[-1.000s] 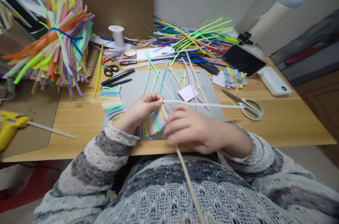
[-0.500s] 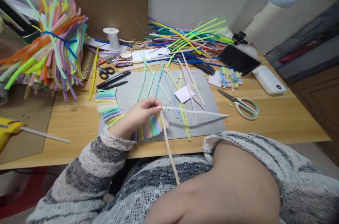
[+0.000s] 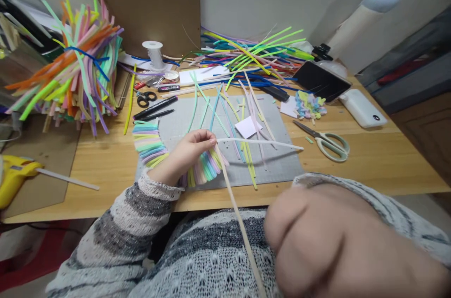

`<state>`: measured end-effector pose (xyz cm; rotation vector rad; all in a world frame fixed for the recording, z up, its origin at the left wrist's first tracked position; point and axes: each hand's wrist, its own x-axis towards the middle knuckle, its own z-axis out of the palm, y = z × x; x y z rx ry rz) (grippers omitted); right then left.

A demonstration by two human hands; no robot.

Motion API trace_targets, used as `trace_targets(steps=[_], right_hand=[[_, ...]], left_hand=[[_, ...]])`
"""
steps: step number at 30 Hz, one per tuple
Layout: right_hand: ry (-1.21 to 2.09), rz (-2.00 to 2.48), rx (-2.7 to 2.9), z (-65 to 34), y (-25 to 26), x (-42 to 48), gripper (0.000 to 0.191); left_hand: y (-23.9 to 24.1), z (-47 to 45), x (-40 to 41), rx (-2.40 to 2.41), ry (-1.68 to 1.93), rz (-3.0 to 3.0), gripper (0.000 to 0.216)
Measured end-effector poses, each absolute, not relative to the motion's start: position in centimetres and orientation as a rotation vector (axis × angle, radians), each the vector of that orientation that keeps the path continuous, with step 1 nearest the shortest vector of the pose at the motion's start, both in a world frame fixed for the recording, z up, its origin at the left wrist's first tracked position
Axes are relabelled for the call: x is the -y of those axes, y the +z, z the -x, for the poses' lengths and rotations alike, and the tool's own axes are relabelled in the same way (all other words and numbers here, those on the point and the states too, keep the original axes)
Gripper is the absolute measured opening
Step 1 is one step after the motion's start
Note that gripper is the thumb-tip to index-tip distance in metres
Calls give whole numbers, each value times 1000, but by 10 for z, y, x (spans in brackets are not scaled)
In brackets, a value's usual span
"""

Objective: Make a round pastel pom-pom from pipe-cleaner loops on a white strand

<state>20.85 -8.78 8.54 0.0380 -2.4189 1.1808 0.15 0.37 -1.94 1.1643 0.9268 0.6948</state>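
My left hand is closed in a pinch above the grey cutting mat. From its fingertips a white pipe cleaner reaches right, and a cream length runs down towards my lap. Whether these are one bent piece, I cannot tell. Under this hand and wrist lies a row of pastel pipe cleaner loops, partly covered. My right hand, large and blurred at the lower right, has its fingers curled. Its fingertips are hidden, as is anything in them.
Loose pastel pipe cleaners and a white card lie on the mat. Scissors rest at right, near a power bank. A large pipe cleaner bundle and a yellow glue gun occupy the left; a colourful pile lines the back.
My right hand has moved right, away from the cream pipe cleaner, showing more of its length. My left hand keeps its pinch. The whole view has shifted slightly.
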Motion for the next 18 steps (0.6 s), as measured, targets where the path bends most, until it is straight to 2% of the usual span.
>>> trace_targets(steps=[2, 4, 7, 9, 14, 18], right_hand=[[1137, 48, 2498, -218, 81, 77, 18], [991, 351, 2677, -228, 68, 62, 24], [321, 1213, 2704, -241, 34, 32, 31], [62, 1568, 2561, -248, 9, 10, 35], [327, 1693, 2588, -259, -23, -27, 46], [357, 1558, 2488, -266, -24, -31, 31]], left_hand=[[-17, -1, -5, -940, 771, -1119, 17], [-14, 0, -6, -954, 855, -1085, 15], [-11, 2, -7, -958, 935, -1061, 14], [-11, 2, -7, -952, 944, -1060, 15], [-13, 1, -7, -992, 918, -1095, 19], [-12, -1, -5, -1044, 877, -1136, 20]])
